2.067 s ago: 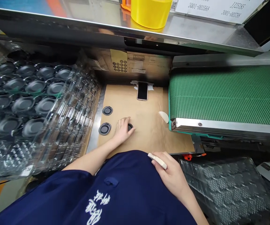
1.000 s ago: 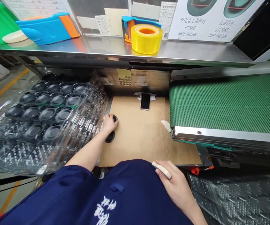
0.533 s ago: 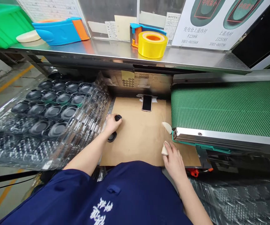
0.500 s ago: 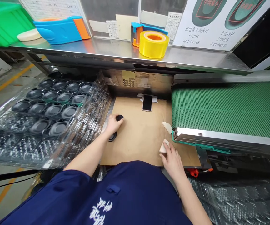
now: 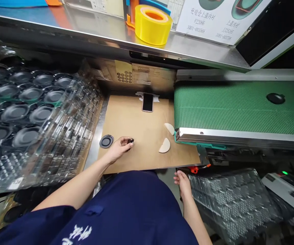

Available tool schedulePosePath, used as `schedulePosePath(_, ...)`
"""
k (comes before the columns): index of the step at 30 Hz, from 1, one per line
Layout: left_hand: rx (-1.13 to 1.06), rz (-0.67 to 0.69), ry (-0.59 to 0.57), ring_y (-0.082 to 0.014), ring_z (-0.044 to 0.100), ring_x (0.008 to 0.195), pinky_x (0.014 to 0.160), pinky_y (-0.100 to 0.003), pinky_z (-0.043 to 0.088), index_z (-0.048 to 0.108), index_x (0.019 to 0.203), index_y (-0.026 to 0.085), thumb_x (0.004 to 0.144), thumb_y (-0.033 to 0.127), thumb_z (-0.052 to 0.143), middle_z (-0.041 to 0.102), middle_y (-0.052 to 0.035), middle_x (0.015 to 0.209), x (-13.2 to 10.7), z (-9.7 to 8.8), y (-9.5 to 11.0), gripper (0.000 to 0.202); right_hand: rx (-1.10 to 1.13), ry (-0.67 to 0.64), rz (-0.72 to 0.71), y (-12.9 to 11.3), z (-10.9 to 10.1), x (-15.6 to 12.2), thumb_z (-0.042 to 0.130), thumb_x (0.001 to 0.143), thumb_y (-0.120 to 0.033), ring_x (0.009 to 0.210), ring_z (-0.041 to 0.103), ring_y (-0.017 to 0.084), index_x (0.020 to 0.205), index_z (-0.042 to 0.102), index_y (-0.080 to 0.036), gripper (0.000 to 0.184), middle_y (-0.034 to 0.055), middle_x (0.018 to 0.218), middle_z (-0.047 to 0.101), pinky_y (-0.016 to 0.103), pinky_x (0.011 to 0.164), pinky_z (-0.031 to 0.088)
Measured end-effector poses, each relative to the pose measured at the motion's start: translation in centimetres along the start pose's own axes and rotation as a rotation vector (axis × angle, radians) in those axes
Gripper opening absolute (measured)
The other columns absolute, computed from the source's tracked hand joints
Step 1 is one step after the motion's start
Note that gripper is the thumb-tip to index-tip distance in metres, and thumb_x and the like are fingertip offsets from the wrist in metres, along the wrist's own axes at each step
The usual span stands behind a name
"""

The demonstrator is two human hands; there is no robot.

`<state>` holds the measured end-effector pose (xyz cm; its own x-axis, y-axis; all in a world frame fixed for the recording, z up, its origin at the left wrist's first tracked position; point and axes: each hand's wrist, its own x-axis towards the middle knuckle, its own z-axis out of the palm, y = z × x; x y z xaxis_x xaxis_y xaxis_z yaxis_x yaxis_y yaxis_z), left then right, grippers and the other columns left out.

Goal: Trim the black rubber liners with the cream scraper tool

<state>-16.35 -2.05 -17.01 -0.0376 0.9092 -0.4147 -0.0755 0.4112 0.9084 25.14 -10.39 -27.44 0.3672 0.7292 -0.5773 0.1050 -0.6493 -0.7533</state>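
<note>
My left hand, low over the cardboard sheet, pinches a small black plastic part between thumb and fingers. Behind that hand lies a round black plastic cover with a recessed middle. My right hand is down past the front edge of the cardboard, its fingers curled together; I cannot make out what is in them, if anything. Two cream half-round pads lie apart from both hands: one pad on the cardboard, the other pad close to the conveyor's corner.
A green conveyor belt on the right carries a black part. Stacked clear trays with black covers stand left. A phone lies at the back. Yellow tape sits on the metal shelf. More trays lie lower right.
My right hand has let go of the cream pad and dropped back off the cardboard. My left hand has moved nearer to me with the black part. The view has shifted right.
</note>
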Motion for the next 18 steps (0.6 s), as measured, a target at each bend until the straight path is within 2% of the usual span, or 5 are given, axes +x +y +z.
schedulePosePath(3, -0.008, -0.007, 0.011, -0.0162, 0.065, 0.091, 0.082, -0.033, 0.055, 0.059, 0.12, 0.014, 0.082, 0.037, 0.079, 0.067, -0.008, 0.112, -2.1, 0.9, -0.7, 0.049, 0.142, 0.094, 0.095, 1.0, -2.3, 3.5, 0.063, 0.099, -0.04, 0.09, 0.068, 0.017, 0.12, 0.063, -0.016, 0.032, 0.006, 0.111, 0.068, 0.035, 0.077, 0.06)
schedulePosePath(8, 0.005, -0.058, 0.051, -0.0144, 0.064, 0.085, 0.074, -0.032, 0.057, 0.06, 0.12, 0.015, 0.092, 0.032, 0.068, 0.065, -0.0058, 0.108, -6.3, 4.5, -2.7, 0.034, 0.279, 0.109, 0.078, 0.8, -5.3, 7.5, 0.064, 0.099, -0.039, 0.1, 0.067, 0.02, 0.127, 0.06, -0.017, 0.035, 0.0082, 0.122, 0.065, 0.04, 0.084, 0.06)
schedulePosePath(11, 0.03, -0.11, 0.052, -0.0162, 0.065, 0.09, 0.077, -0.034, 0.059, 0.06, 0.122, 0.015, 0.094, 0.032, 0.065, 0.065, -0.0071, 0.113, -8.5, 7.0, -3.9, 0.033, 0.311, 0.091, 0.023, 1.6, -5.8, 8.4, 0.064, 0.099, -0.039, 0.103, 0.067, 0.021, 0.128, 0.059, -0.018, 0.037, 0.0087, 0.124, 0.064, 0.041, 0.086, 0.06)
schedulePosePath(14, 0.082, -0.173, 0.027, -0.0186, 0.066, 0.097, 0.081, -0.037, 0.059, 0.06, 0.125, 0.016, 0.095, 0.034, 0.065, 0.065, -0.0085, 0.118, -10.4, 9.1, -4.8, 0.036, 0.331, 0.133, -0.083, 2.6, -6.4, 8.5, 0.062, 0.099, -0.042, 0.107, 0.066, 0.023, 0.132, 0.057, -0.018, 0.041, 0.0096, 0.128, 0.062, 0.043, 0.089, 0.059)
schedulePosePath(18, 0.212, -0.276, -0.012, -0.0191, 0.067, 0.098, 0.083, -0.039, 0.059, 0.061, 0.124, 0.015, 0.096, 0.036, 0.064, 0.066, -0.0084, 0.116, -12.6, 10.9, -5.9, 0.035, 0.293, 0.159, -0.253, 2.5, -9.5, 7.3, 0.051, 0.101, -0.056, 0.101, 0.067, 0.022, 0.137, 0.052, -0.019, 0.052, 0.0111, 0.128, 0.062, 0.042, 0.084, 0.06)
